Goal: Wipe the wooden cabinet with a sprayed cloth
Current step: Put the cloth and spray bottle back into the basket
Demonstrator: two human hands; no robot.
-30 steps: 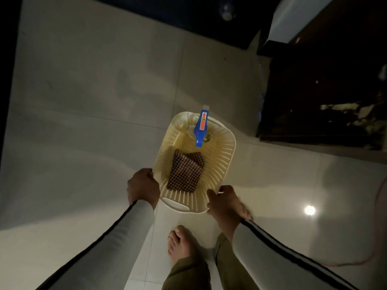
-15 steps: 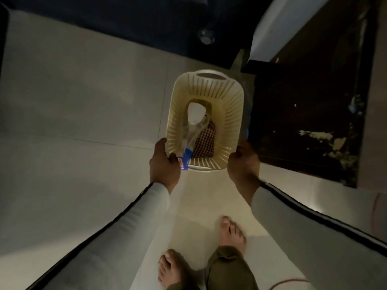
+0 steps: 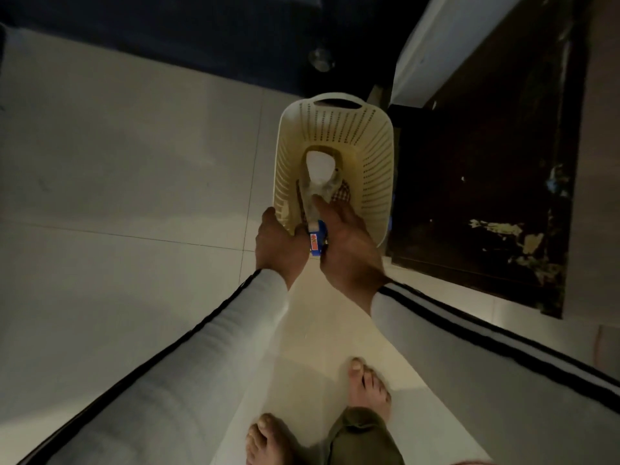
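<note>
Two hands on the job, and both are at a cream perforated basket held up above the pale tiled floor. The left hand is at the basket's near left corner, fingers curled round the rim and the thumb up along the outer wall, a firm grip. The right hand reaches over the near rim and down into the basket. One of its fingers lies straight along the clear body of the spray bottle. The other fingers are hidden behind the back of the hand, so whether they are gripping anything I cannot tell.

That bottle lies on its side inside the basket, pale base towards the far end, blue trigger head poking up at the near rim between the two hands. Under and beside it, on the basket's bottom, sits the checked cloth, red and white, only one corner showing past the right hand.

Just to the right of the basket stands the dark wooden cabinet, its surface scuffed with light patches lower down. The basket's right wall is close beside it; contact is not clear.

Grey sleeves with a dark stripe cover both arms. Bare feet stand on the tiles below, with olive trouser cuffs above them.
</note>
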